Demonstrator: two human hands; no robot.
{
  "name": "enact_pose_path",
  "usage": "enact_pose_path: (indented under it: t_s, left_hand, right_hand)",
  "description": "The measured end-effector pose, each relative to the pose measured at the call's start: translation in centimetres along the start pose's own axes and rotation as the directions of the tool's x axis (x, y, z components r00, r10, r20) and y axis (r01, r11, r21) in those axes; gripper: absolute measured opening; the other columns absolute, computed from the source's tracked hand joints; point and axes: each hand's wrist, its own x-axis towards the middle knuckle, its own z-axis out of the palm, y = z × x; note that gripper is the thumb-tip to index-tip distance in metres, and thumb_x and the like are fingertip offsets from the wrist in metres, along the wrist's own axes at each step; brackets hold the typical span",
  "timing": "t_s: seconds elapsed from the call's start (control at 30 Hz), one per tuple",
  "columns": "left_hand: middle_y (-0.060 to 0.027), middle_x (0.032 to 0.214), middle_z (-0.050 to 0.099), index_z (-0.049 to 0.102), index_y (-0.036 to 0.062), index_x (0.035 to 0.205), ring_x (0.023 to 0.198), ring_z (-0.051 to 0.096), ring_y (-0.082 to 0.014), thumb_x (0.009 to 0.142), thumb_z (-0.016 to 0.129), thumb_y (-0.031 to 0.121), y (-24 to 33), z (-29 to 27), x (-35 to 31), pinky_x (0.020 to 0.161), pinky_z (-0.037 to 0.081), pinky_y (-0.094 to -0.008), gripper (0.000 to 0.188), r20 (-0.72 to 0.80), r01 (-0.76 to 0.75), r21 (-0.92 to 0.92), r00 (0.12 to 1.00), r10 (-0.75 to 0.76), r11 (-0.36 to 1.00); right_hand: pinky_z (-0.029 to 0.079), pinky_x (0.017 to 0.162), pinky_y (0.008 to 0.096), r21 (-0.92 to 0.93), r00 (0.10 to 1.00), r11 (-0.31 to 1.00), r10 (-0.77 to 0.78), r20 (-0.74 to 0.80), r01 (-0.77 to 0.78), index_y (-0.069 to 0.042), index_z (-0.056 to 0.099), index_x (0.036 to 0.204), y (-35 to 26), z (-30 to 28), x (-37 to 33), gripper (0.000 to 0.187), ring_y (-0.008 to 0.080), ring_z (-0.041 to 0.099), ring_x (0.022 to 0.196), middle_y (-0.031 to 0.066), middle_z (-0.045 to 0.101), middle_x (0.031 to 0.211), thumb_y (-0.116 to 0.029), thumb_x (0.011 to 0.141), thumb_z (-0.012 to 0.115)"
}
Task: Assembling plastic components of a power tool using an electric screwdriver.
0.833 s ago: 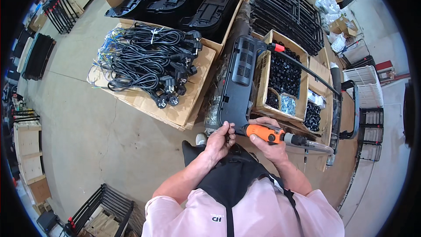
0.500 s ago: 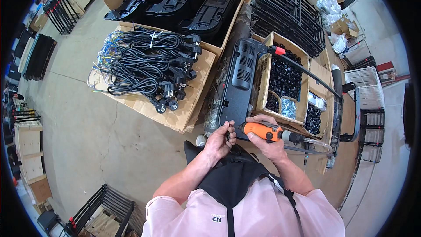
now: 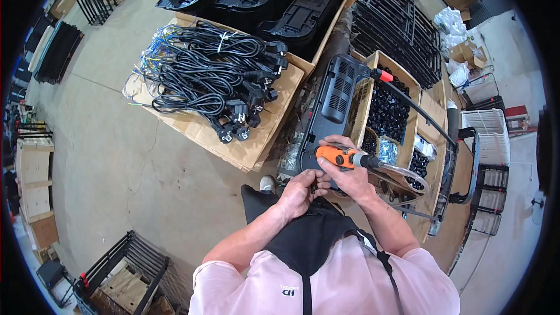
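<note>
My right hand [image 3: 351, 179] is wrapped round an orange pneumatic screwdriver [image 3: 335, 156], whose clear air hose [image 3: 402, 170] curves off to the right. The screwdriver lies over the near part of a long black plastic housing [image 3: 318, 131] with vent slots. A black tube frame [image 3: 421, 109] with a red end piece joins the housing's far end. By the housing's near edge my left hand [image 3: 300, 192] is closed, fingertips pinched together near the right hand. Whatever lies between those fingers is too small or hidden to make out.
Right of the housing, a wooden box [image 3: 366, 115] holds small black parts [image 3: 389, 108] and silvery screws [image 3: 387, 150]. To the left, bundled black power cords [image 3: 204, 76] lie on a cardboard box [image 3: 256, 154]. More black housings [image 3: 300, 11] fill a carton behind; black frames [image 3: 402, 29] are stacked beyond.
My right hand has lifted the screwdriver's tip away from my left fingers, up and over the housing. The left hand has shifted slightly right along the near edge. The whole view has shifted a little.
</note>
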Motion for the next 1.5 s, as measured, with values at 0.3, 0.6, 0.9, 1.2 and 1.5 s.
enact_pose_path:
  t_s: [0.3, 0.6, 0.9, 1.2, 1.5]
  left_hand:
    - [-0.0070, 0.105, 0.073, 0.064, 0.0031, 0.124, 0.085, 0.069, -0.0140, 0.113, 0.052, 0.025, -0.3, -2.7, -0.1, 0.074, 0.059, -0.0279, 0.027, -0.019, -0.103, 0.064, 0.994, 0.105, 0.993]
    - [-0.0082, 0.102, 0.075, 0.065, 0.0030, 0.121, 0.079, 0.070, -0.0162, 0.111, 0.055, 0.028, 0.8, -2.3, -0.3, 0.071, 0.062, -0.0304, 0.029, -0.115, -0.064, -0.031, 0.992, 0.060, 0.997]
    - [-0.0032, 0.092, 0.073, 0.069, 0.0069, 0.112, 0.073, 0.067, -0.0142, 0.109, 0.060, 0.035, 0.3, -2.3, 1.0, 0.062, 0.057, -0.0278, 0.030, -0.155, -0.044, -0.030, 0.987, 0.039, 0.999]
    - [-0.0006, 0.090, 0.070, 0.068, 0.0096, 0.110, 0.072, 0.064, -0.0135, 0.108, 0.060, 0.039, -0.2, -1.8, 2.4, 0.062, 0.055, -0.0276, 0.030, -0.193, -0.055, -0.064, 0.980, 0.042, 0.996]
    - [0.0013, 0.086, 0.062, 0.065, 0.0096, 0.111, 0.072, 0.059, -0.0124, 0.109, 0.060, 0.036, 2.6, 4.1, 6.7, 0.065, 0.051, -0.0255, 0.027, -0.018, -0.037, -0.272, 0.999, 0.033, 0.962]
  right_hand:
    - [0.058, 0.082, 0.0302, -0.219, 0.995, 0.971, -0.098, 0.006, 0.097, -0.004, 0.070, 0.121, 0.9, 1.1, 0.5, 0.034, 0.0138, 0.070, 0.088, 0.0086, 0.074, 0.100, -0.014, 0.090, 0.080]
    - [0.056, 0.094, 0.0310, -0.197, 0.996, 0.977, -0.072, 0.055, 0.082, 0.001, 0.065, 0.118, 0.6, 1.0, 0.8, 0.031, 0.0149, 0.068, 0.104, 0.0109, 0.072, 0.121, -0.004, 0.090, 0.078]
    - [0.059, 0.079, 0.0313, -0.277, 0.994, 0.954, -0.108, 0.024, 0.111, -0.005, 0.068, 0.121, 0.1, 1.2, 0.9, 0.034, 0.0153, 0.073, 0.085, 0.0070, 0.075, 0.095, -0.016, 0.090, 0.079]
    - [0.056, 0.098, 0.0316, -0.109, 1.000, 0.994, -0.015, 0.019, 0.017, -0.002, 0.061, 0.132, -0.1, -0.1, 0.0, 0.045, 0.0132, 0.068, 0.111, 0.0109, 0.073, 0.115, -0.005, 0.091, 0.079]
    - [0.053, 0.108, 0.0402, 0.129, 0.989, 0.986, -0.092, -0.116, 0.107, -0.003, 0.054, 0.135, -2.4, -6.9, -1.4, 0.052, 0.0245, 0.066, 0.124, 0.0182, 0.069, 0.129, 0.000, 0.089, 0.078]
